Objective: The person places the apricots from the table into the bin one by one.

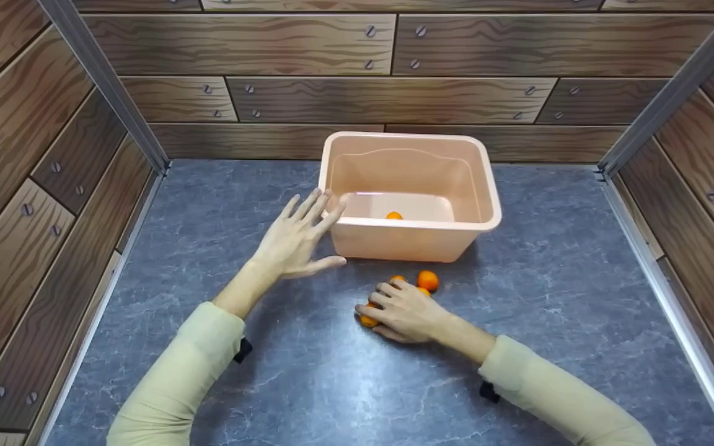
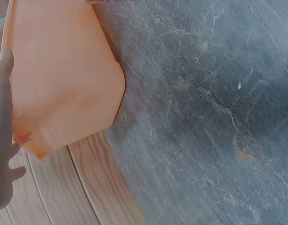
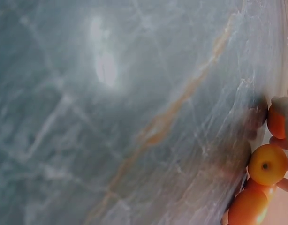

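Note:
My right hand [image 1: 409, 313] is low over several mandarins on the dark marbled table. Its thumb and fingers curl round one mandarin [image 1: 368, 319] at the left, which the right wrist view shows as an orange fruit [image 3: 275, 123] against the thumb. Another mandarin [image 1: 427, 281] lies just beyond the knuckles, and two more are partly covered by the hand. My left hand [image 1: 295, 238], fingers spread, is at the near left corner of a peach plastic tub [image 1: 406, 241]; whether it touches the rim is unclear. Inside the tub sits one mandarin [image 1: 394, 215], partly hidden by the near wall.
Wood-patterned panels [image 1: 313, 46] wall the table at the back and both sides, with metal rails [image 1: 673, 285] along the side edges. The tub stands near the back panel. Marbled tabletop [image 1: 555, 297] extends to the right of the tub.

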`<action>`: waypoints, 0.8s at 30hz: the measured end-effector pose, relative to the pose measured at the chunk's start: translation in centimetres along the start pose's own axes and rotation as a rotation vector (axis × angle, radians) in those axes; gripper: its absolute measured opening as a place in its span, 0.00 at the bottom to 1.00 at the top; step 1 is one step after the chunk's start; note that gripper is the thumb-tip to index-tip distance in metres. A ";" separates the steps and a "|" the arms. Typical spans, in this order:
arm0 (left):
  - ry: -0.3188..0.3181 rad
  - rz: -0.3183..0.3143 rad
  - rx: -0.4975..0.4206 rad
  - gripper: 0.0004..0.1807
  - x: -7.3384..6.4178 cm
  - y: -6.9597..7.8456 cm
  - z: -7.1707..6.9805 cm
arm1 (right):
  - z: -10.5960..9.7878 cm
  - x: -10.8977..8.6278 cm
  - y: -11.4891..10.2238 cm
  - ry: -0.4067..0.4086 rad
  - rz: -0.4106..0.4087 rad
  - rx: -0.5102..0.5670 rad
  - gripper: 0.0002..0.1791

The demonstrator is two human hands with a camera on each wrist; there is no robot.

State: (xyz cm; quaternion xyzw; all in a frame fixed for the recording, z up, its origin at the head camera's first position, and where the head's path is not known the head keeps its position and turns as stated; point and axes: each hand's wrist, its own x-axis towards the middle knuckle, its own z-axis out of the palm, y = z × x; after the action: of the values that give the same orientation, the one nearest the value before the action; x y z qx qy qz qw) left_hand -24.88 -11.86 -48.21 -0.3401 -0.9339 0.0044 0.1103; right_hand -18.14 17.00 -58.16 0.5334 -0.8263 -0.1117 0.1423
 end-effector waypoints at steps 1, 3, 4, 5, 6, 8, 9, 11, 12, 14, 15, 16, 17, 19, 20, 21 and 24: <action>0.000 0.000 -0.002 0.58 0.0 0.0 0.0 | 0.0 0.0 0.0 0.012 -0.002 -0.001 0.26; 0.001 -0.001 -0.004 0.58 0.0 0.0 0.0 | 0.1 0.0 0.0 0.027 -0.004 0.003 0.25; 0.002 -0.001 -0.005 0.58 0.0 0.0 0.0 | 0.1 0.0 0.0 0.034 -0.006 0.006 0.25; 0.003 -0.001 -0.007 0.58 0.0 0.0 0.0 | 0.1 0.0 0.0 0.039 -0.006 0.010 0.25; 0.004 0.000 -0.008 0.58 0.0 0.0 0.0 | 0.1 0.0 0.0 0.043 -0.006 0.014 0.25; 0.007 0.000 -0.007 0.58 0.0 0.0 0.0 | 0.1 0.0 0.0 0.045 -0.002 0.020 0.24; 0.009 0.000 -0.005 0.58 0.0 0.0 0.0 | 0.1 0.0 0.0 0.048 -0.001 0.023 0.24; 0.011 0.002 -0.006 0.58 0.0 0.0 -0.1 | 0.1 -0.1 0.0 0.049 0.003 0.026 0.24; 0.013 0.003 -0.005 0.58 0.0 0.0 -0.1 | 0.1 -0.1 0.0 0.051 0.004 0.027 0.24; 0.017 0.003 -0.007 0.58 0.0 0.0 0.0 | 0.1 -0.1 0.0 0.054 0.005 0.029 0.24; 0.019 0.004 -0.005 0.58 0.1 0.0 0.0 | 0.1 -0.2 0.1 0.057 0.005 0.029 0.24; 0.021 0.004 -0.008 0.58 0.1 0.0 0.0 | 0.1 -0.2 0.1 0.057 0.005 0.027 0.23; 0.021 0.004 -0.009 0.58 0.1 0.0 0.0 | 0.0 -0.2 0.1 0.057 0.006 0.026 0.23; 0.023 0.004 -0.012 0.58 0.1 0.0 0.0 | -0.1 -0.2 0.2 0.055 0.008 0.023 0.24; 0.021 0.005 -0.006 0.58 0.1 0.0 0.0 | -0.2 -0.3 0.2 0.055 0.010 0.022 0.24; 0.021 0.006 -0.006 0.58 0.1 0.0 -0.1 | -0.2 -0.3 0.2 0.055 0.011 0.021 0.24; 0.015 0.007 0.004 0.58 0.0 0.0 0.0 | -0.3 -0.3 0.2 0.065 0.014 0.023 0.24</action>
State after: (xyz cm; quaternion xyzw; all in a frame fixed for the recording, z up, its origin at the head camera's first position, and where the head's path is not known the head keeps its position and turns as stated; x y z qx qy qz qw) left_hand -24.90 -11.86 -48.17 -0.3430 -0.9319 0.0042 0.1179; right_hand -18.11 17.36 -57.80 0.5327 -0.8261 -0.0836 0.1636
